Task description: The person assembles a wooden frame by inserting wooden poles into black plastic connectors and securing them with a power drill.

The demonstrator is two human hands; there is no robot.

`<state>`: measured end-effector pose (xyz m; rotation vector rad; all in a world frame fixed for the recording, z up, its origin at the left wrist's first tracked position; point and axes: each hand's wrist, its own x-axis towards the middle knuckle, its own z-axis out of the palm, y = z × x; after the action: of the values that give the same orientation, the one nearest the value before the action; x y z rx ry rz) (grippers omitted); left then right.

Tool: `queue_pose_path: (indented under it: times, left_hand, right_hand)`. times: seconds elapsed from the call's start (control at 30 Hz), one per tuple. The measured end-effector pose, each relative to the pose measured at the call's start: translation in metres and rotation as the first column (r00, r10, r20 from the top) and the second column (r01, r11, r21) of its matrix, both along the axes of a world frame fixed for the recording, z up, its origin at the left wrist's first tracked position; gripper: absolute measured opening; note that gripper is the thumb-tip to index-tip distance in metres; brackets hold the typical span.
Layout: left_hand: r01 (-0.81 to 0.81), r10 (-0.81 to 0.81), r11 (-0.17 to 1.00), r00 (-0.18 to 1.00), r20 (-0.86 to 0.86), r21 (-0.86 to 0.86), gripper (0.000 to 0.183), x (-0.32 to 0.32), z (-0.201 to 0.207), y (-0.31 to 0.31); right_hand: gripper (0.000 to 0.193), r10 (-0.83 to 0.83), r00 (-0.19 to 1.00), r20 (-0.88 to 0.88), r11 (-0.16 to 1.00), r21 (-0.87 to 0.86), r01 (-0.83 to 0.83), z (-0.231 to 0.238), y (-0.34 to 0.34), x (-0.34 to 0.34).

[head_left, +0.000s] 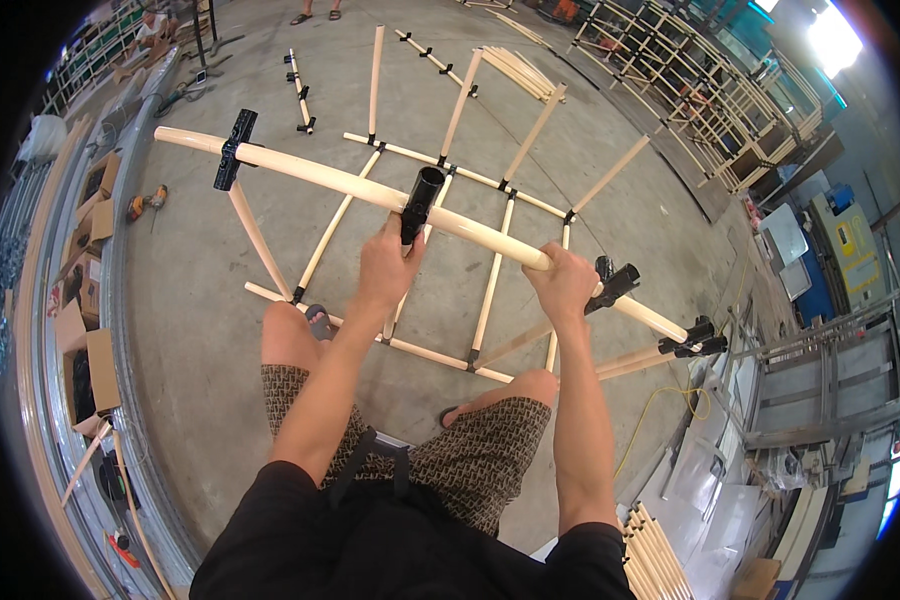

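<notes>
A long cream pipe (pixel 330 178) runs across in front of me at a slant, higher on the left. My left hand (pixel 388 265) is closed on the lower end of a black pipe joint (pixel 424 195) at the pipe's middle. Further right, my right hand (pixel 564 283) wraps round the pipe itself, beside another black joint (pixel 613 287). More black joints sit on the pipe near its left end (pixel 234 150) and right end (pixel 695 340). An upright pipe (pixel 255 235) stands under the left joint. Below lies a floor frame of cream pipes (pixel 487 300) with black joints, several posts rising from its far side.
Short pipes with black joints (pixel 298 88) lie beyond the frame. A pipe stack (pixel 520 72) and a rack of assembled frames (pixel 710 90) stand farther back. An orange drill (pixel 148 203) and open cardboard boxes (pixel 88 350) are at left. A yellow cord (pixel 638 440) crosses the floor at right.
</notes>
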<state>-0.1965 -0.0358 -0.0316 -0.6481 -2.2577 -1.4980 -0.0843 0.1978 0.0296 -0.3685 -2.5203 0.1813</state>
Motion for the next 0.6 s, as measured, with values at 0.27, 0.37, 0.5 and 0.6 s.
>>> queue_pose_path:
  times: [0.27,0.37,0.5,0.6]
  left_hand:
    - [-0.116,0.118,0.990,0.993,0.016,-0.083,0.034,0.003,-0.006,0.013]
    - [-0.100,0.105,0.990,0.994,0.043,-0.102,0.034,0.003,-0.003,0.012]
    - [-0.124,0.129,0.990,0.988,0.081,-0.073,0.032,0.006,-0.003,0.014]
    - [-0.121,0.121,0.993,0.991,0.052,-0.007,0.030,0.007,-0.007,0.015]
  right_hand:
    - [0.021,0.030,0.998,-0.048,0.999,-0.010,-0.031,-0.002,0.001,0.001]
    - [0.021,0.030,0.999,-0.037,1.000,0.002,-0.030,-0.003,0.002,0.000]
    - [0.020,0.043,0.998,-0.043,0.999,-0.010,-0.043,-0.003,-0.001,0.001]
    - [0.021,0.065,0.994,-0.087,0.998,-0.009,-0.066,-0.004,-0.003,0.002]
